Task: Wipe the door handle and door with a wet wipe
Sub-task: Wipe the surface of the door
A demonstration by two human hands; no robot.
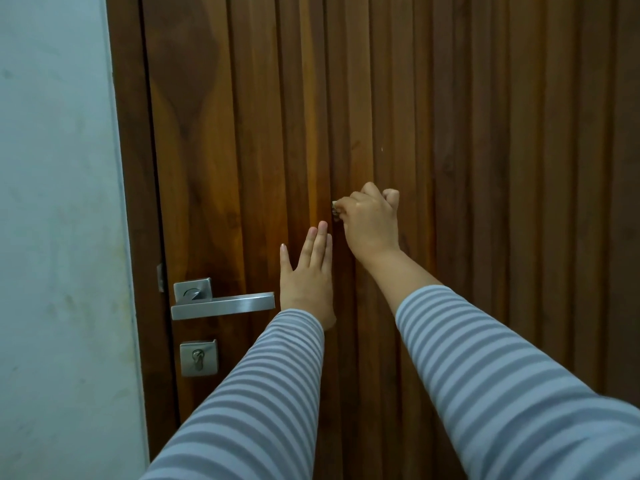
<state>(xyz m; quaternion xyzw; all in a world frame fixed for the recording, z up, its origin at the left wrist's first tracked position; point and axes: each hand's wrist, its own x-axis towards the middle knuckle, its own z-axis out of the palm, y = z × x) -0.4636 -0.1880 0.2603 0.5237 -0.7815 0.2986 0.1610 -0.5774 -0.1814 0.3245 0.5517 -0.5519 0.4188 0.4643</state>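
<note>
Wipe [335, 206] barely seen: only a small pale wad shows at the fingertips of the right hand [372, 220], whose fingers [360, 195] are curled and pinched round it against a groove of the door [485, 168], about mid-width of the panel. Left hand [306, 275] is laid flat on the wood just below and to the left, fingers straight and pressed together, thumb held apart. Door handle [223, 304] sits near the door's left edge, just left of the left hand and untouched by either; keyhole plate [198, 357] is below it, pale wall [59, 237] beyond the frame.

Risks judged from here:
- With the wipe wadded so small, little cloth meets the wood; ribs may be skipped and only the grooves cleaned.
- The wad could be dropped if the pinch slackens on a rib edge.
- Pressure from both hands could swing the door if it is unlatched; latch state cannot be told.
- The bare left palm may leave fresh marks on the wood.
- The handle may be forgotten.
</note>
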